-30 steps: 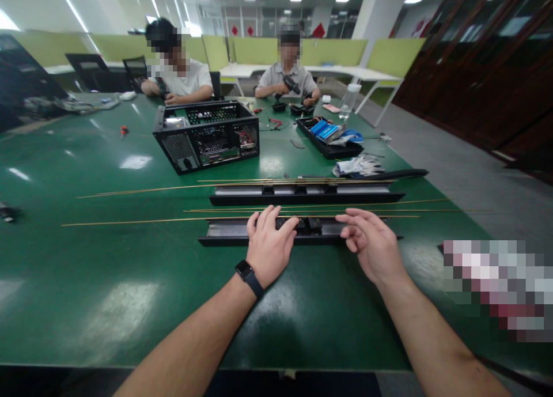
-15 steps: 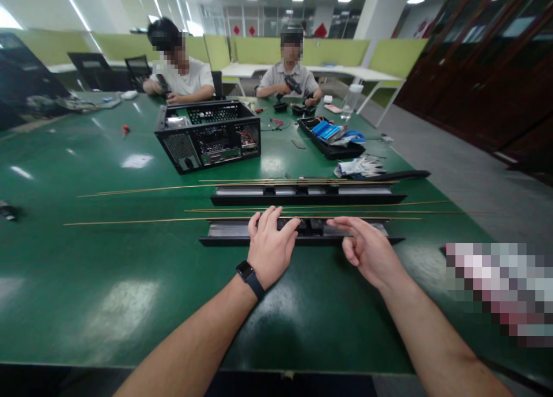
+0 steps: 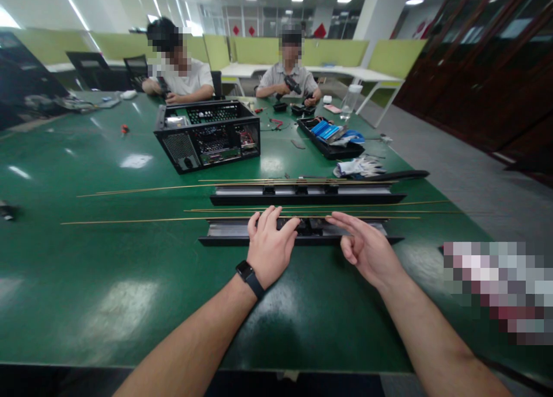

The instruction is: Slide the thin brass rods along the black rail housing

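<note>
My left hand (image 3: 272, 244), with a dark watch on the wrist, rests with fingers spread over the nearer black-and-silver rail (image 3: 228, 230). A thin brass-coloured rod (image 3: 129, 220) runs along this rail, passing under the left fingers and sticking out far to the left. My right hand (image 3: 369, 247) is further right, index and middle fingers stretched along the rod, the others curled. Its fingertips are at the rod; whether they press on it I cannot tell. Small black blocks (image 3: 317, 227) sit in the rail between my hands. More thin rods (image 3: 224, 211) lie just behind.
A second rail (image 3: 302, 199) with rods lies parallel beyond. Farther back are an open computer case (image 3: 207, 137), a black tray (image 3: 345, 151) with blue items and white gloves (image 3: 360, 167). Two people sit across the green table (image 3: 108, 270); one holds a power drill (image 3: 292, 84).
The nearest rod appears shifted very slightly left. My right hand has moved a little left with it, while my left hand stays in place.
</note>
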The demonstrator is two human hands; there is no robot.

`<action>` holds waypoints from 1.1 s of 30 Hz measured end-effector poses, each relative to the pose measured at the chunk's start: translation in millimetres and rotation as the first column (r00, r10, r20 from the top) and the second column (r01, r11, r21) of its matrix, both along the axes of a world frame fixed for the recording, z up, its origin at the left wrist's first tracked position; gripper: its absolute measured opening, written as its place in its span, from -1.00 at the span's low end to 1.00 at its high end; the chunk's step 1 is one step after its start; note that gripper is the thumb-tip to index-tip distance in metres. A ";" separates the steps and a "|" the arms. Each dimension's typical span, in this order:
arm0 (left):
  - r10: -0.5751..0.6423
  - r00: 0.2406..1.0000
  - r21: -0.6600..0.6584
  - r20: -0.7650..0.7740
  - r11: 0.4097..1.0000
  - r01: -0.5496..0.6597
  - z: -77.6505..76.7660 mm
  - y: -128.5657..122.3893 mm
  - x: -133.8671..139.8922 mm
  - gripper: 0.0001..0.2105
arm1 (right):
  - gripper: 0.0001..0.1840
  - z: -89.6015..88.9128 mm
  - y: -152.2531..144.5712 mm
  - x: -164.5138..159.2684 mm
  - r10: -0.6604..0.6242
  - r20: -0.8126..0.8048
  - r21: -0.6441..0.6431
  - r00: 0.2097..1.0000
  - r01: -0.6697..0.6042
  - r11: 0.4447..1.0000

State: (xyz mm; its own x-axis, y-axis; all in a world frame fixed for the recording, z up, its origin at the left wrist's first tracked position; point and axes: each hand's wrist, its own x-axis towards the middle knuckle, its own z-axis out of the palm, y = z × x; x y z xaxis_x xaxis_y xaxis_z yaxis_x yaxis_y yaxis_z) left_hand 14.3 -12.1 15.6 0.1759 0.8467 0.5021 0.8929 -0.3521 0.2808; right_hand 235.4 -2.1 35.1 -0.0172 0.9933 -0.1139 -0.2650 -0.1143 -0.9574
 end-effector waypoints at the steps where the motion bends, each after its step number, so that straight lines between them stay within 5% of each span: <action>1: -0.001 1.000 0.001 0.000 1.000 0.001 0.0 0.0 0.0 -0.73 | -0.63 0.1 0.3 -0.1 -0.003 -0.005 -0.005 1.000 0.003 1.000; 16: -0.006 1.000 0.003 0.016 1.000 0.005 0.6 -0.3 -0.1 -0.72 | -0.74 -3.1 1.9 1.0 -0.077 -0.008 0.000 0.997 0.077 0.997; 33: -0.007 1.000 0.012 0.030 1.000 0.006 0.4 0.0 0.8 -0.72 | -0.85 8.3 12.9 -6.5 -0.122 0.072 -0.208 0.990 0.135 0.969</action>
State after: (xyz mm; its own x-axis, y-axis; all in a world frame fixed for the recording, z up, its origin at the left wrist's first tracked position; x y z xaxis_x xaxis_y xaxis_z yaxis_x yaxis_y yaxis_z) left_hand 15.1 -12.1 16.0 0.1661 0.8394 0.5176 0.8819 -0.3613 0.3030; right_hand 228.9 10.8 43.4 0.1217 0.9399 -0.3191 -0.2353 -0.2850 -0.9292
